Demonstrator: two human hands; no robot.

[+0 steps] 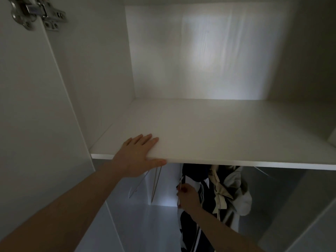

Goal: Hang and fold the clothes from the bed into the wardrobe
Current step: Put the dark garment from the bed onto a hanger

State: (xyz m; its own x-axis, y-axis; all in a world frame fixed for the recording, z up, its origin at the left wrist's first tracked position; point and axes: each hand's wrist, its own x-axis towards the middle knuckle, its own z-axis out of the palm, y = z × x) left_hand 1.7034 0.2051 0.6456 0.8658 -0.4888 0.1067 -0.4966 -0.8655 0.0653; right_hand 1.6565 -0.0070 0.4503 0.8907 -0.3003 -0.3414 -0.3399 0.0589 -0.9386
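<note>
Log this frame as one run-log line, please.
left hand: flat on shelf edge | right hand: grips hanger of dark striped garment below shelf

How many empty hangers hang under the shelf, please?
2 that I can see: one empty hanger just below the left hand, another hanger right beside it. The shelf may hide more.

The single head view looked forward from close in front of the shelf (209,131), roughly level with its top, facing the wardrobe's back wall. Above the shelf it took in the upper compartment; below the shelf's front edge, the hanging space.
</note>
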